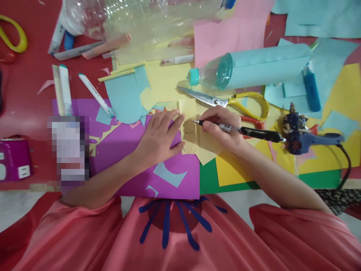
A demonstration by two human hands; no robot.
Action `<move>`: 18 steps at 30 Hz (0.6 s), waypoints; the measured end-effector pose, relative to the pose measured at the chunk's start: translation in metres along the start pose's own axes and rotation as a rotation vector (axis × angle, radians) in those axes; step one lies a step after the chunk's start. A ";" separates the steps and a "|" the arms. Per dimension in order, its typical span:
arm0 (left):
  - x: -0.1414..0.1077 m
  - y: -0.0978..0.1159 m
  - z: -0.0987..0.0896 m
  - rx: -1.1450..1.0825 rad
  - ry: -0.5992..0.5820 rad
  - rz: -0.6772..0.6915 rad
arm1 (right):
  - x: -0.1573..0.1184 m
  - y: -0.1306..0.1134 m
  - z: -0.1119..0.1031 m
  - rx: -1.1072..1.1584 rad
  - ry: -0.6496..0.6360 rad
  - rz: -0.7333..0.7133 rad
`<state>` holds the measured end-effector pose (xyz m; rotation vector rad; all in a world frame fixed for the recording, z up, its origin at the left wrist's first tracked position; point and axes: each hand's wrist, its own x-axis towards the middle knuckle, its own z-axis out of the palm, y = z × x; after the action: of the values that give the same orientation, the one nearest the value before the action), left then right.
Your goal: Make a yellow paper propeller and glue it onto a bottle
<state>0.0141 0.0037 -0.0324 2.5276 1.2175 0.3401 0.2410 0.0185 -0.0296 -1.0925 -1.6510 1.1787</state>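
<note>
Between my hands lies a pale yellow paper strip [188, 109] with two rounded outlines drawn on it, one above the other. My right hand [224, 130] grips a black pen [225, 127], its tip at the upper outline. Flat on the left edge of the strip rests my left hand [160, 135], fingers stretched out. Under that hand and forearm is a purple sheet [177, 182] with light blue scraps [170, 175]. Just beyond my right hand are scissors [225, 101] with yellow handles, blades apart.
A plastic bottle [254, 67] wrapped in light blue paper lies behind the scissors. A glue gun [299, 131] with a cord sits at right. Several markers [94, 92], a larger clear bottle [126, 19] and a pixelated phone-like object [69, 150] are around the left and back.
</note>
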 end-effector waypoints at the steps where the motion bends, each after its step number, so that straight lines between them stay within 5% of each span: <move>1: -0.001 0.002 0.000 0.019 -0.005 0.012 | 0.000 0.000 0.000 -0.002 0.007 0.002; 9: -0.003 0.010 -0.003 0.143 -0.043 0.199 | -0.001 -0.002 0.000 0.023 0.005 0.051; 18: -0.002 0.011 -0.013 0.041 -0.049 0.304 | 0.004 -0.006 0.002 0.056 -0.022 0.036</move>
<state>0.0162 -0.0014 -0.0165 2.7407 0.8283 0.3221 0.2364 0.0201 -0.0235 -1.0820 -1.6118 1.2573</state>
